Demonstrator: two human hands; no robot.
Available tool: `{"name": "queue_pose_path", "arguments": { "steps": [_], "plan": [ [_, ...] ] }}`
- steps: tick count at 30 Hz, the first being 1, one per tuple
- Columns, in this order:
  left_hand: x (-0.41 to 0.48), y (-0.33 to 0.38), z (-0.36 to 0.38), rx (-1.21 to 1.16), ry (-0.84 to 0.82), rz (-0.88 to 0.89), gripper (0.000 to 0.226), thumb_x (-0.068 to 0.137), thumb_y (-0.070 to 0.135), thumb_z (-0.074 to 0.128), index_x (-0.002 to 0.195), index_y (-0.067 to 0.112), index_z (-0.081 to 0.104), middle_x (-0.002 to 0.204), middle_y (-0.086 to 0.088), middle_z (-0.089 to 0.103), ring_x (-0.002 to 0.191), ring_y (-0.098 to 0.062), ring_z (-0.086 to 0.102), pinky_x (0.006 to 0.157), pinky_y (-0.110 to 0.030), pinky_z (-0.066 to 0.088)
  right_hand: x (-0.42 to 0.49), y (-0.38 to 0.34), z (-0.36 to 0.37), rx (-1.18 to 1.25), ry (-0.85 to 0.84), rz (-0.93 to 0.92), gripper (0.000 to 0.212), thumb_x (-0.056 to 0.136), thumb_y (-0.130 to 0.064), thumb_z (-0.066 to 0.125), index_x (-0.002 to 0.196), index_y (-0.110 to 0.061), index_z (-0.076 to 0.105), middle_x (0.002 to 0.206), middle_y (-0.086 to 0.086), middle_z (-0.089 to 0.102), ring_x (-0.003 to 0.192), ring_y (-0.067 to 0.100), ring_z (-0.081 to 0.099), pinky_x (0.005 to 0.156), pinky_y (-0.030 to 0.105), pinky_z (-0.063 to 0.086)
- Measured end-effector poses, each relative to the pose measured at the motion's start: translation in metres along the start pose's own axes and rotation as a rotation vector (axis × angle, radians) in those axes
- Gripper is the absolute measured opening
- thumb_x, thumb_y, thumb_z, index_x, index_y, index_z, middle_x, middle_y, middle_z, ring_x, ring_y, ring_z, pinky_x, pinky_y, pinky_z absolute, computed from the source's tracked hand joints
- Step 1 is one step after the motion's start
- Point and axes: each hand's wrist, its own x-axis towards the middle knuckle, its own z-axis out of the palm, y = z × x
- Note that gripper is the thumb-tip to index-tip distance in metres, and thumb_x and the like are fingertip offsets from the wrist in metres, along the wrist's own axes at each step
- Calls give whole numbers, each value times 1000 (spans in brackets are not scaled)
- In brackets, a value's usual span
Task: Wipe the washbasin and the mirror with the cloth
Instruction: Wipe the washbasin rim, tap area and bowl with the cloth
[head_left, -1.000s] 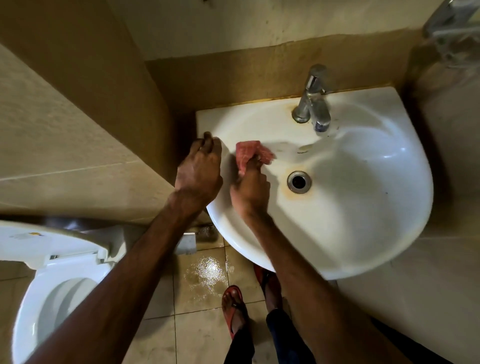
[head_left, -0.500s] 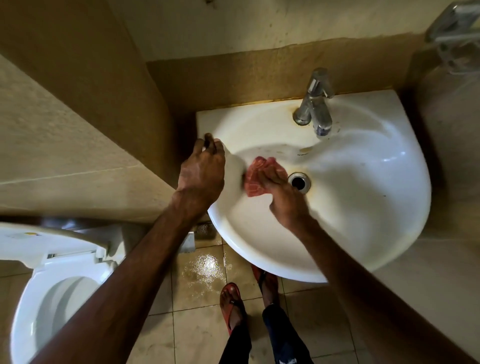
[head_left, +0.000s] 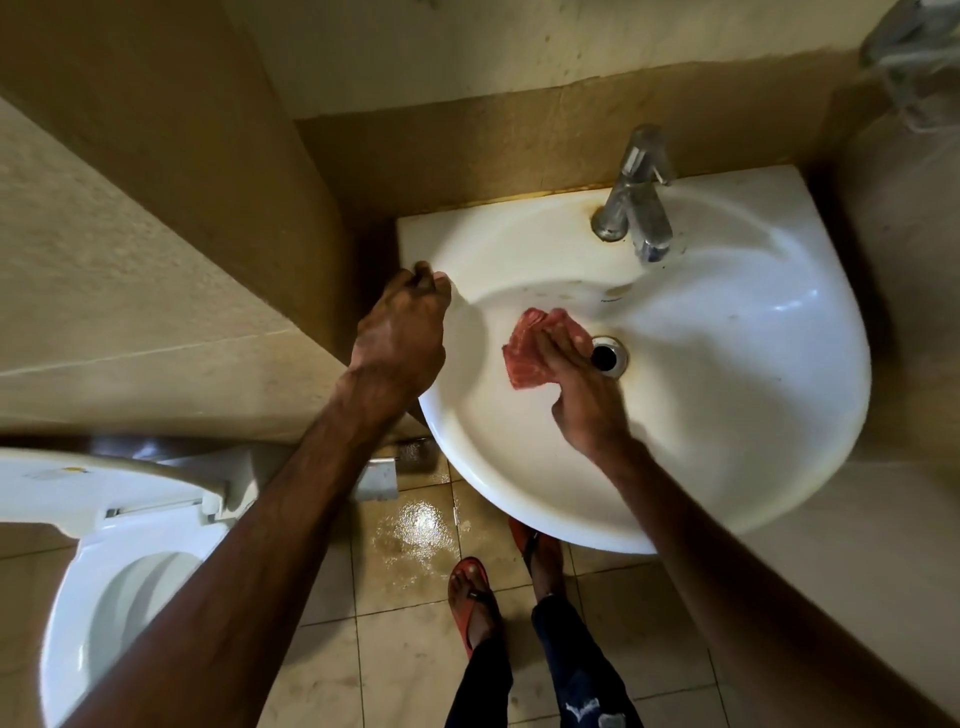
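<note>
Your pink cloth (head_left: 527, 358) is lying bunched inside the white washbasin (head_left: 737, 374), just left of the drain (head_left: 605, 356), under your right hand (head_left: 587, 410). That hand's fingers are stretching flat across the cloth, pressing it down. Your left hand (head_left: 400, 338) is gripping the washbasin's left rim, fingers curling over the edge.

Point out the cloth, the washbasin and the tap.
cloth (head_left: 522, 356): head view, on its bunched pink left part.
washbasin (head_left: 753, 374): head view, on the bare white inner wall at the right.
tap (head_left: 647, 218): head view, on the chrome spout.
</note>
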Motion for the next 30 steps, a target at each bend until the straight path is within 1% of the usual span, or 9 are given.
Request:
{"name": "queue_pose_path", "arguments": {
  "steps": [3,6,9,13,16,18,21,27,30],
  "plan": [
    [0,-1,1,-43,-4,-21,71,84,-8,51,151,12,38,162,-6,32,150,-26,25,112,-41,45,-18,-49,9,93,-68,-48,108,82,12,57,165,-44,16,170,2,34,136,32,59,85,44,61],
    [1,1,0,-63,-21,-35,68,85,-6,53,150,11,40,159,-10,35,148,-29,30,110,-43,46,-46,-67,-6,197,-161,-208,106,85,13,59,162,-47,17,155,8,56,98,21,75,72,19,52],
    [3,4,-1,-31,-2,-41,67,86,-10,49,150,9,41,157,-12,38,146,-29,32,104,-44,51,-65,-43,-22,188,-287,-305,109,81,18,52,159,-53,25,165,-7,39,109,5,67,70,3,42],
    [0,4,4,-32,2,-58,68,87,-9,47,150,12,38,162,-5,30,149,-26,26,105,-45,50,-45,2,-25,-52,-274,-294,105,82,18,55,159,-49,32,171,-11,21,121,31,69,68,30,61],
    [-6,4,8,-53,10,-67,74,85,-8,48,153,16,33,166,0,25,153,-23,20,108,-45,46,-21,27,-22,-160,-203,-162,104,75,17,56,160,-39,35,174,-3,23,155,38,32,95,51,59],
    [-6,3,9,-71,7,-70,75,85,-6,47,155,17,32,167,1,23,154,-24,17,111,-46,42,-16,23,-20,-146,-207,-60,101,79,12,56,162,-40,31,175,-4,17,159,36,23,99,49,56],
    [-3,2,9,-100,13,-77,73,85,-2,45,155,16,34,166,-1,26,154,-25,19,115,-45,39,-37,-6,-21,-67,-267,-61,91,89,8,55,162,-41,30,174,-3,20,154,31,36,95,41,54],
    [-8,6,10,-107,15,-88,73,85,1,46,156,15,32,166,-1,25,154,-24,18,109,-46,44,-87,-27,-46,150,-412,-186,93,90,6,51,155,-59,31,162,-7,45,105,21,72,81,25,53],
    [-8,4,12,-105,22,-97,75,84,1,46,156,15,32,167,0,24,154,-23,19,109,-46,44,-69,-4,-47,41,-391,-143,88,92,5,50,154,-55,37,168,-8,35,122,23,68,83,31,55]
  ]
}}
